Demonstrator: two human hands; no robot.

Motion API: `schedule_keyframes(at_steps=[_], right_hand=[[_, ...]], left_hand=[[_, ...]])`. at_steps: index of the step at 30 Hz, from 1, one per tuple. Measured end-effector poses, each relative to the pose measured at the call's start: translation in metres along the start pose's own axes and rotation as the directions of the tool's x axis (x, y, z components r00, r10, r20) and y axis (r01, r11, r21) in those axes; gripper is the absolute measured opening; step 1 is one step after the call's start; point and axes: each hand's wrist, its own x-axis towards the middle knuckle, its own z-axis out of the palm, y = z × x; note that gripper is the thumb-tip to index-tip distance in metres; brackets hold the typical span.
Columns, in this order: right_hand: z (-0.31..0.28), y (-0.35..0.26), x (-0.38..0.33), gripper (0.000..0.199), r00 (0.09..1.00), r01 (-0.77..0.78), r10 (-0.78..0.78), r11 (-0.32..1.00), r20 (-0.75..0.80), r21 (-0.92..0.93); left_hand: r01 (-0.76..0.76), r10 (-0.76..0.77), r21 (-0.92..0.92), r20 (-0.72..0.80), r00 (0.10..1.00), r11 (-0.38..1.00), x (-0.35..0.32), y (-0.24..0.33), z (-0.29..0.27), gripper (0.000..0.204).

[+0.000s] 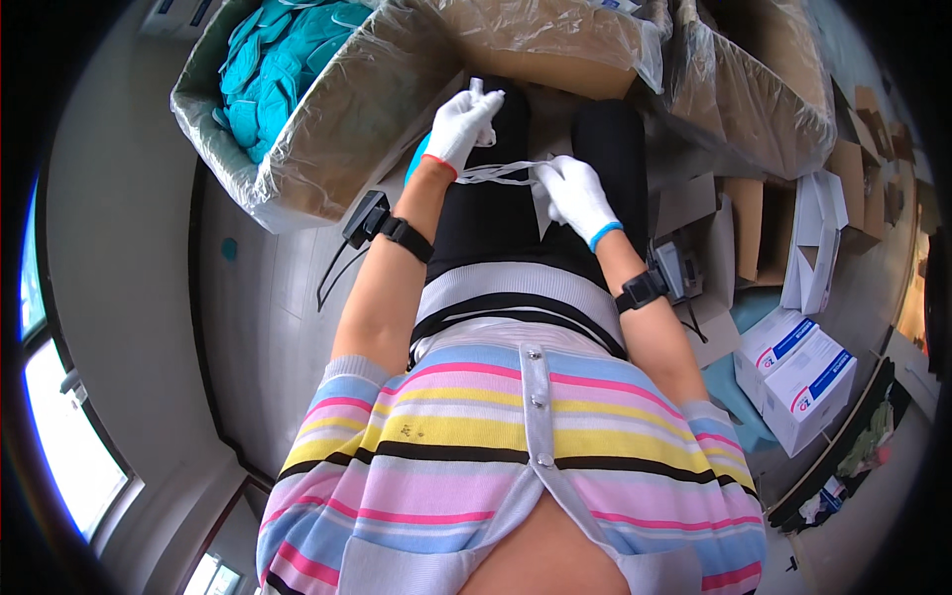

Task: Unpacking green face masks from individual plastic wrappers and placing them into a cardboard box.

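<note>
My left hand (pixel 463 126), in a white glove with a red cuff, is raised over my lap, its fingers curled and some fingertips pointing up. What it grips, if anything, is hidden. Part of a teal piece (pixel 417 157) shows behind the left wrist. White straps (pixel 504 174) stretch from beside that wrist across to my right hand (pixel 578 193). The right glove is white with a blue cuff, and its fingers are closed on the strap ends above my thighs.
A plastic-lined carton (pixel 327 149) at the far left holds several teal folded pieces (pixel 273 84). Another lined carton (pixel 744 99) stands far right. Opened cardboard boxes (pixel 759 228) and white-and-blue printed boxes (pixel 793 372) crowd the right side. A teal piece (pixel 229 248) lies on the floor.
</note>
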Motion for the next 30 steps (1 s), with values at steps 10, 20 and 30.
schedule_keyframes(at_steps=[10,20,30], right_hand=[[-0.023,-0.004,0.008,0.021,0.995,0.088,-0.074,0.966,-0.066,0.245],[-0.024,-0.003,0.004,0.027,0.989,0.046,-0.133,0.701,0.067,0.711],[-0.022,-0.025,0.007,0.021,0.994,0.059,-0.073,0.985,0.079,0.164]], left_hand=[[-0.411,0.010,0.679,0.512,0.859,0.608,-0.025,-0.007,0.012,0.031],[-0.399,0.104,0.630,0.451,0.887,0.666,-0.021,-0.013,0.009,0.030],[-0.142,0.052,0.617,0.161,0.986,0.775,-0.020,-0.002,0.025,0.034]])
